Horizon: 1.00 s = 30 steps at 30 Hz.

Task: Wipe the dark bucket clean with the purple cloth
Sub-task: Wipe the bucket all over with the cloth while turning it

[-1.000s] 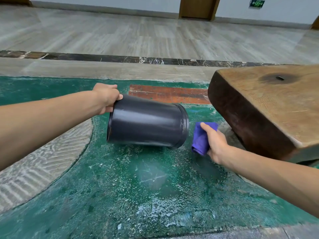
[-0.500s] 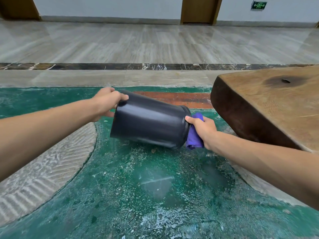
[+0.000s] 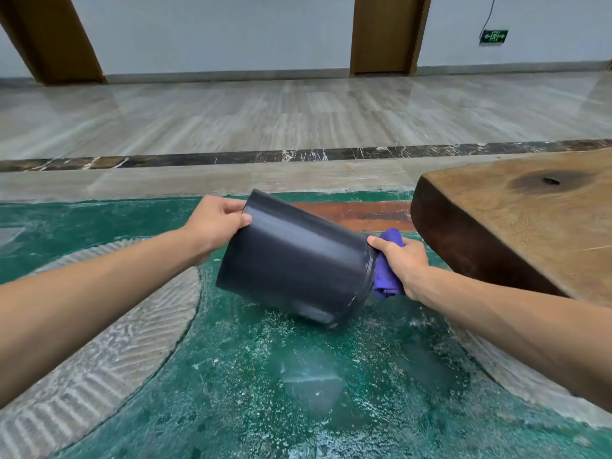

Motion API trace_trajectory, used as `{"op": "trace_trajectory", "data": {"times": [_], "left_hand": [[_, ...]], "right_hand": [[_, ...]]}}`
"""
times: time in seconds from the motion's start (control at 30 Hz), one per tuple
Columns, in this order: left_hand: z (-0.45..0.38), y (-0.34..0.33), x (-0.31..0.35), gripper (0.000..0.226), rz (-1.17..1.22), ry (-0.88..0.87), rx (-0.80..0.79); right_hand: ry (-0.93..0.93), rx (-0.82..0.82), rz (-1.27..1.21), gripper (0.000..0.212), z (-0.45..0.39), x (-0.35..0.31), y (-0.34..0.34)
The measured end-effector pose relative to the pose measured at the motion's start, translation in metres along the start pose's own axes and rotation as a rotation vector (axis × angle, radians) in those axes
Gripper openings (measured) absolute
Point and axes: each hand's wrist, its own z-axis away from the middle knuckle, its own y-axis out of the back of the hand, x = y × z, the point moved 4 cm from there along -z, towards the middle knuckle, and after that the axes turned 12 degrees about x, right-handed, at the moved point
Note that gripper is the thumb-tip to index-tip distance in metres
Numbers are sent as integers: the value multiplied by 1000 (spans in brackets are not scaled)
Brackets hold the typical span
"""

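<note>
- The dark bucket (image 3: 294, 263), a smooth glossy cylinder, lies tilted on its side between the left hand (image 3: 215, 223), which grips its upper end, and the right hand (image 3: 402, 260) at its lower, ridged end
- The purple cloth (image 3: 385, 279) is bunched in the right hand's grip, pressed against the bucket's lower end

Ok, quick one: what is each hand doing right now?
Left hand: grips the base end of the tilted dark plastic bucket.
Right hand: holds the bunched purple cloth against the bucket's rim end.
</note>
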Motion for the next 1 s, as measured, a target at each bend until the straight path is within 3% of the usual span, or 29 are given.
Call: {"op": "trace_trajectory", "data": {"times": [0.2, 0.33, 0.4, 0.5, 0.53, 0.73, 0.87, 1.0], "left_hand": [[2, 0, -6, 25, 69, 137, 55], [-3, -1, -6, 17, 107, 190, 90], [-6, -1, -7, 14, 128, 216, 134], [-8, -1, -11, 9, 153, 288, 171], [-11, -1, -15, 17, 155, 302, 173], [-18, 7, -25, 22, 114, 338, 195], [-19, 8, -29, 21, 121, 352, 203], [-21, 10, -34, 17, 147, 399, 220]], "right_hand": [[3, 29, 66, 29, 9, 2, 2], [239, 93, 174, 18, 10, -14, 3], [414, 78, 183, 27, 15, -27, 3], [711, -105, 304, 35, 32, -36, -5], [777, -166, 358, 38, 38, -33, -8], [966, -284, 463, 71, 65, 4, -9], [1167, -298, 435, 73, 75, 24, -4], [1231, -411, 550, 88, 81, 51, 3]]}}
